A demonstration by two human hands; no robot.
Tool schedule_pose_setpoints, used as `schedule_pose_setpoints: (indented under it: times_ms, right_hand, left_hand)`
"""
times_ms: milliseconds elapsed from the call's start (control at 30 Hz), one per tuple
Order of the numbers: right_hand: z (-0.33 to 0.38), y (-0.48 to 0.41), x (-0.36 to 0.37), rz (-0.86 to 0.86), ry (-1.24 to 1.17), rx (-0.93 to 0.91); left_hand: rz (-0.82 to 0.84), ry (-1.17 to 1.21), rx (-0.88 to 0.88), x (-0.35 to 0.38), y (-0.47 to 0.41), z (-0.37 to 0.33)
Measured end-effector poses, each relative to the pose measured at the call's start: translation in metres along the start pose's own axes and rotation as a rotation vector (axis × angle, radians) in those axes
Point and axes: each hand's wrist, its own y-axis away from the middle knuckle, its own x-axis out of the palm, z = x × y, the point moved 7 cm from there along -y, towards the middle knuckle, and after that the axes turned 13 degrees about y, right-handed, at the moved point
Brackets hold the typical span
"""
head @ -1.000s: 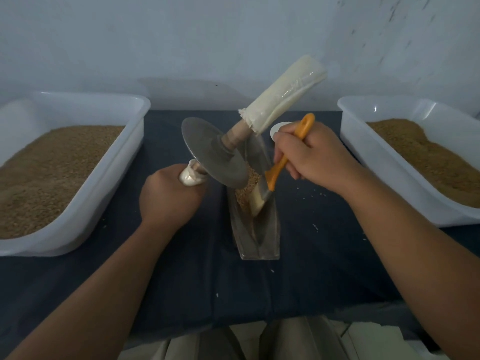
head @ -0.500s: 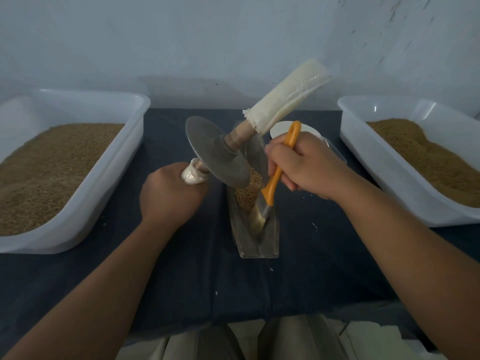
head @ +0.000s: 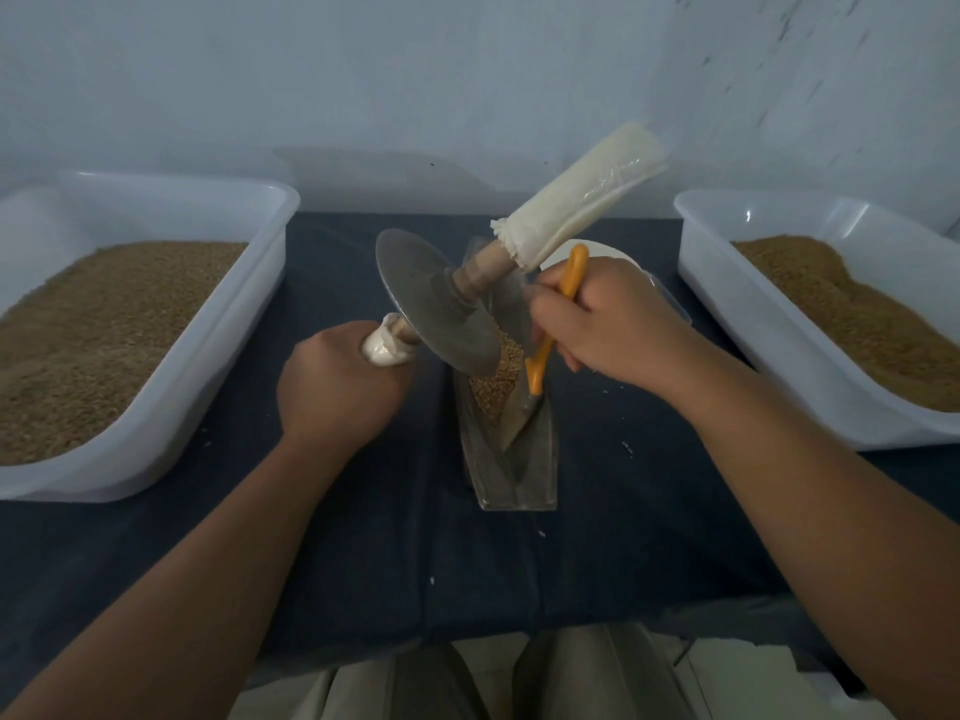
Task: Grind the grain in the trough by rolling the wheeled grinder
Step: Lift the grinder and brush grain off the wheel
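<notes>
A narrow metal trough [head: 540,459] lies lengthwise in the middle of the dark table and holds a heap of brown grain [head: 493,389]. The wheeled grinder [head: 436,304], a metal disc on a wooden axle with cloth-wrapped handles, is tilted up out of the trough. My left hand [head: 337,381] grips its near left handle; the far right handle [head: 582,192] points up and away, free. My right hand [head: 608,319] grips an orange-handled brush [head: 540,363], whose bristles touch the trough's inside at the near edge of the grain.
A white plastic tub [head: 218,324] full of brown grain stands on the left, and another white tub [head: 727,314] with grain stands on the right. A white round lid or dish [head: 602,252] shows behind my right hand. A few stray grains lie on the dark cloth.
My right hand has drawn the brush towards me and then pushed its bristles along the trough against the grain. The grinder's raised handle tipped slightly higher. My left hand hardly moved.
</notes>
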Motion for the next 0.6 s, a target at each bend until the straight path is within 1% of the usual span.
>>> schedule_pose_setpoints:
  times_ms: [33, 100, 167, 300, 367, 433, 533, 600]
  right_hand:
    - [-0.001, 0.002, -0.006, -0.023, -0.035, -0.001]
    - [-0.008, 0.01, -0.024, -0.12, -0.125, -0.007]
    - [-0.018, 0.022, -0.039, -0.189, -0.168, -0.012]
    - [-0.036, 0.053, -0.032, -0.102, -0.153, 0.0]
    - [-0.042, 0.067, -0.029, -0.145, -0.188, 0.024]
    - [-0.045, 0.078, -0.028, -0.195, -0.198, 0.014]
    - [-0.05, 0.09, -0.022, -0.223, -0.21, -0.005]
    - [-0.062, 0.097, -0.027, -0.308, -0.231, 0.022]
  left_hand:
    - [0.003, 0.001, -0.002, 0.0, 0.0, 0.0]
    - [0.01, 0.004, -0.015, 0.0, 0.0, 0.0]
    - [0.011, 0.011, -0.025, 0.001, 0.0, 0.0]
    - [0.009, 0.006, -0.022, 0.002, -0.001, -0.001]
    - [0.015, -0.009, -0.017, 0.003, 0.0, 0.0]
    - [0.022, -0.03, -0.017, 0.003, 0.0, 0.001]
    - [0.022, -0.048, -0.021, 0.004, 0.001, 0.002]
    - [0.02, -0.069, -0.03, 0.005, 0.001, 0.003]
